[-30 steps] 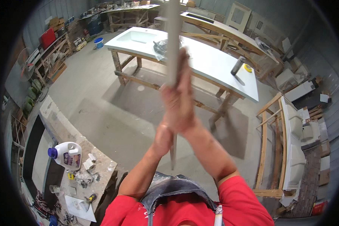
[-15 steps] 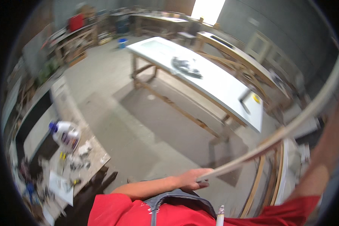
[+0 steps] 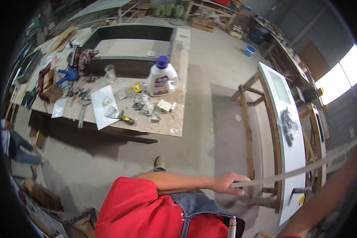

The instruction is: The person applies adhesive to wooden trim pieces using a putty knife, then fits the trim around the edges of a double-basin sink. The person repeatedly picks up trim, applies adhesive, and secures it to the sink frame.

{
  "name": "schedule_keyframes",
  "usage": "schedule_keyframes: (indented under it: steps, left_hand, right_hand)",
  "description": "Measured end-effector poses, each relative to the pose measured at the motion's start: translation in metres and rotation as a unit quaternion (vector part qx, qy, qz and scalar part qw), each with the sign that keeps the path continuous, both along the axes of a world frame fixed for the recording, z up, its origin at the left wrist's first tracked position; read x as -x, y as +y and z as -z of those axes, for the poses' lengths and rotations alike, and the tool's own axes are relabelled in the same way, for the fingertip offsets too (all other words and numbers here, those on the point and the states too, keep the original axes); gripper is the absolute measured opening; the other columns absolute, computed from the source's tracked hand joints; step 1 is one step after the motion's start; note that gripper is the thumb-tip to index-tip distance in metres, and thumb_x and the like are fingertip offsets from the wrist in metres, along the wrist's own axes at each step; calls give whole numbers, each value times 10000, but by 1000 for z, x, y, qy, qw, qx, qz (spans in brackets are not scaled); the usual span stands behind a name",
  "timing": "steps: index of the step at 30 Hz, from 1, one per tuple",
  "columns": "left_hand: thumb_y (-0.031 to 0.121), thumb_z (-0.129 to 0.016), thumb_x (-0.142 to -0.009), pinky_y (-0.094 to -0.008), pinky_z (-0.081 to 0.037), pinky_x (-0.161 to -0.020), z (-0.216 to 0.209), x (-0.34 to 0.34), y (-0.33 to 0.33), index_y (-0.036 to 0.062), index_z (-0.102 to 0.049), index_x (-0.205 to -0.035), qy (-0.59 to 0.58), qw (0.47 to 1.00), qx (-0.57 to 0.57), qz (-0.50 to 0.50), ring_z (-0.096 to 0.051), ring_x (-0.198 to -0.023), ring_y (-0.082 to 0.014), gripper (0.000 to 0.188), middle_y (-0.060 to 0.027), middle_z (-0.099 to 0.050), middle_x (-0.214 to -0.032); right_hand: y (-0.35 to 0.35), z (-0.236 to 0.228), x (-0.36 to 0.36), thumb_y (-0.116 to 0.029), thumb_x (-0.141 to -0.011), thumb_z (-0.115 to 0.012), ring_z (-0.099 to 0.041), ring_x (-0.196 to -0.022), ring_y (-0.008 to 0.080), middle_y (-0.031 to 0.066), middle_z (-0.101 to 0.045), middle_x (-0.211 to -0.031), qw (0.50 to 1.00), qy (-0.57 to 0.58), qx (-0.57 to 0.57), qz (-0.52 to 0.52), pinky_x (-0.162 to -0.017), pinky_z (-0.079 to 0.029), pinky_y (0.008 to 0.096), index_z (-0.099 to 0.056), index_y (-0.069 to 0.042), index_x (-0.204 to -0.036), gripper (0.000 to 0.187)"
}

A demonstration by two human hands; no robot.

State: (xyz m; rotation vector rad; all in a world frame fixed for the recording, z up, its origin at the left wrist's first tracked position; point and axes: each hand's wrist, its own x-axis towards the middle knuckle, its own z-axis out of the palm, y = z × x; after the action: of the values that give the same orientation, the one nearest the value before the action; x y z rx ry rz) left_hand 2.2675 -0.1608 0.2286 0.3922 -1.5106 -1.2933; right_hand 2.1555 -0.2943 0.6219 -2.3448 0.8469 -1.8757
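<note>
My left hand [image 3: 231, 184] is closed around one end of a long, thin, pale strip [image 3: 283, 173], perhaps a panel seen edge-on. From there the strip slants up to the right, passing in front of a white-topped table. My right forearm [image 3: 325, 194] reaches up along the right rim, close to the strip's far end; the hand itself is lost beyond the picture's edge. At the bottom, a cigarette [image 3: 231, 228] with an ash tip sticks up in front of my red shirt and grey apron.
A workbench [image 3: 174, 123] at left carries a white jug with a purple cap [image 3: 162, 77], a dark-walled frame [image 3: 131, 33], a scraper [image 3: 125, 119] and a tape measure [image 3: 137, 88]. The white-topped table [image 3: 295, 166] stands at right. Another person's legs [image 3: 20, 146] show far left.
My view has swung left, so the workbench now fills the upper left and the white-topped table sits at right. My left hand keeps its grip on the strip.
</note>
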Motion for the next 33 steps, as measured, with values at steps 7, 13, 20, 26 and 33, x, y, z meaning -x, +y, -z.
schedule_keyframes:
  steps: [7, 13, 20, 26, 33]
  left_hand:
    - [405, -726, -915, -312, -471, -819, 8, -133, 24, 73, -624, -1291, 55, 964, -134, -223, -564, -853, -126, 512, -7, -597, -880]
    - [331, -753, -879, -312, -487, -776, -10, -211, 121, -34, -557, -1304, 227, 875, -232, -358, -616, -869, -161, 593, -74, -635, -959]
    - [544, -616, -932, -360, -447, -707, 11, -193, 255, 9, -551, -1314, 267, 693, -83, -665, -552, -757, -201, 660, -75, -589, -865]
    - [465, -623, -946, -385, -463, -672, 13, -164, 361, 14, -570, -1313, 322, 571, 8, -755, -581, -730, -230, 583, -117, -639, -834]
    - [438, -613, -975, -403, -496, -748, 47, -167, 477, 3, -547, -1333, 314, 512, 43, -798, -647, -850, -259, 567, -133, -670, -940]
  right_hand:
    - [-50, 266, -151, -515, -1025, -442, -555, -1210, 222, 123, -582, -1307, 931, 60, -188, -308, -1014, -427, 374, -504, -43, -1398, 605]
    - [18, 430, -254, -165, -861, -717, -670, -1089, 294, 183, -692, -1157, 792, 365, -380, -309, -916, -530, 377, -644, -12, -1253, 427]
    - [158, 498, -363, -264, -848, -674, -671, -970, 355, 181, -701, -1052, 570, 490, -320, -577, -850, -524, 429, -623, -35, -1254, 469]
    - [277, 528, -482, -409, -867, -678, -659, -1093, 370, 235, -684, -1160, 501, 574, -275, -587, -954, -503, 442, -525, -25, -1392, 669]
    - [365, 608, -637, -568, -865, -614, -556, -1257, 454, 331, -521, -1393, 650, 539, -327, -425, -1067, -442, 465, -371, 91, -1458, 919]
